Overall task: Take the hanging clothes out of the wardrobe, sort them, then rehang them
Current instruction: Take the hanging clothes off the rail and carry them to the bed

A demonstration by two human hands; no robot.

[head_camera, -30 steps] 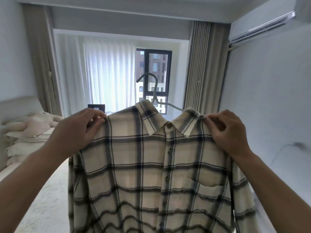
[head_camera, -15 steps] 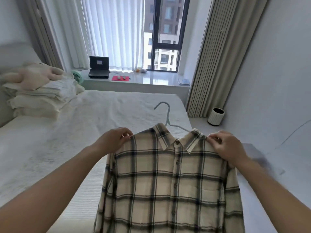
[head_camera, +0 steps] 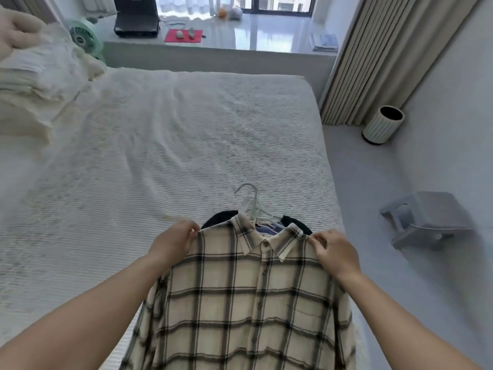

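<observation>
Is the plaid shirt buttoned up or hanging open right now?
Buttoned. The plaid shirt has its front closed, with buttons running down the placket below the collar. The left hand and right hand pinch its shoulders.

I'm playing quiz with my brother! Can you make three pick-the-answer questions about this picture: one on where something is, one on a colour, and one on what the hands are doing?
1. Where is the ribbed bin?
A. on the bed
B. on the floor by the curtain
C. on the window ledge

2. What colour is the little fan?
A. green
B. red
C. black

3. What are the left hand and right hand doing?
A. hanging loose
B. pinching the plaid shirt at its shoulders
C. folding a towel

Answers: 1 B, it stands beside the curtain. 2 A, its casing is mint green. 3 B, each hand's fingertips nip a shoulder.
</observation>
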